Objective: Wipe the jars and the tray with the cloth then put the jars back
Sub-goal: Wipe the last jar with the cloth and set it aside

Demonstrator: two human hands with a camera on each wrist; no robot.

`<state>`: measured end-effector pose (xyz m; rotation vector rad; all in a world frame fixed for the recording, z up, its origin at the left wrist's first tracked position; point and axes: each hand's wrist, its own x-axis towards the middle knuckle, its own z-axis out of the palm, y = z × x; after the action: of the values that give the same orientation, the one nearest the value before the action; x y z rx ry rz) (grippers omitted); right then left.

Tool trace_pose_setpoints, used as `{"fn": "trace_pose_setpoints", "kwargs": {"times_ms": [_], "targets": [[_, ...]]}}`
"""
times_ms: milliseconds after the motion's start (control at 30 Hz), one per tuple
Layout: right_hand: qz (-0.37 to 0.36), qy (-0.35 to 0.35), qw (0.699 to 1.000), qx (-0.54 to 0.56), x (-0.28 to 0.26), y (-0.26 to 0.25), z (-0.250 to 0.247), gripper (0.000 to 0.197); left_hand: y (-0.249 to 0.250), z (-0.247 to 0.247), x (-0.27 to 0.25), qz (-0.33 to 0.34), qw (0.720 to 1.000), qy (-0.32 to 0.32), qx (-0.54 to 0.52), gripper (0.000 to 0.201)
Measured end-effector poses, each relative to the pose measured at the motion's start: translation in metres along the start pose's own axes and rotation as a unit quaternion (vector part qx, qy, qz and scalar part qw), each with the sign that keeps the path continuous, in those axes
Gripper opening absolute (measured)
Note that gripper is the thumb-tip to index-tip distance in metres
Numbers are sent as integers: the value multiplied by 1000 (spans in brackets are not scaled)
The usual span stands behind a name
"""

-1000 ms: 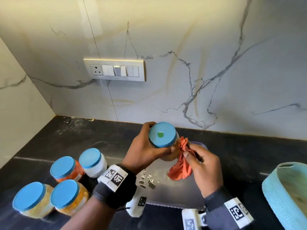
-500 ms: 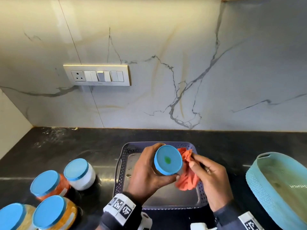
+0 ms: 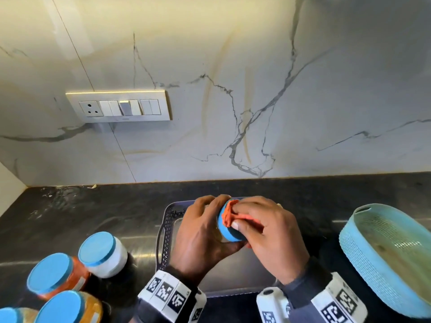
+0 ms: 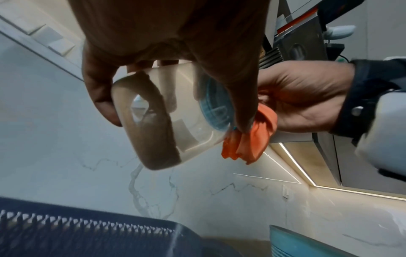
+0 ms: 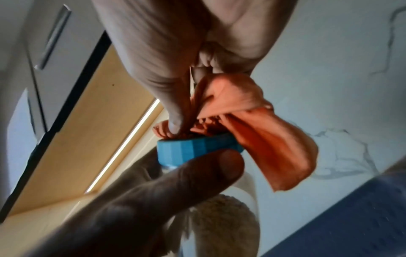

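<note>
Above the tray [image 3: 164,231] near the worktop's front edge, the left hand [image 3: 200,236] wraps its grip round a tilted jar [image 4: 167,120], turning the blue lid [image 5: 197,149] toward the right hand [image 3: 270,236], which pinches the cloth [image 5: 252,132] onto it for wiping.

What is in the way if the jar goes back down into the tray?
Nothing visible: the jar in the left hand is right above the tray, and the tray floor that shows is bare.
</note>
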<state>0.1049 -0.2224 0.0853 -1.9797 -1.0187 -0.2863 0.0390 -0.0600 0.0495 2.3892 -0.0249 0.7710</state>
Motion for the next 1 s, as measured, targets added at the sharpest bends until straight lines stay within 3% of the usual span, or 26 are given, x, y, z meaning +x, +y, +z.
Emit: {"fn": "trace_pose_setpoints", "kwargs": {"times_ms": [100,233,333,533,667,733,900,1000], "targets": [[-3,-44,999,9,-9,7,-9,19,-4,-9,2,-5,1000,19,-2,76],[55,13,998,-18,5,23,-13,27,5,-5,4,25,1000,4,-7,75],[47,35,998,-20,18,7,-6,20,10,-1,8,49,999,1,-14,76],[29,-38,999,16,-10,-1,-15,18,-1,-6,9,23,1000,12,-15,72],[90,34,995,-4,5,18,-14,16,4,1,5,27,1000,-5,-1,76],[76,55,996,2,17,7,-8,14,6,1,6,26,1000,-7,0,76],[7,-26,999,27,-2,-13,-10,12,-5,-13,7,-18,1000,-16,11,76],[42,-28,999,-2,-6,8,-14,20,-3,-14,2,-26,999,-7,19,77]]}}
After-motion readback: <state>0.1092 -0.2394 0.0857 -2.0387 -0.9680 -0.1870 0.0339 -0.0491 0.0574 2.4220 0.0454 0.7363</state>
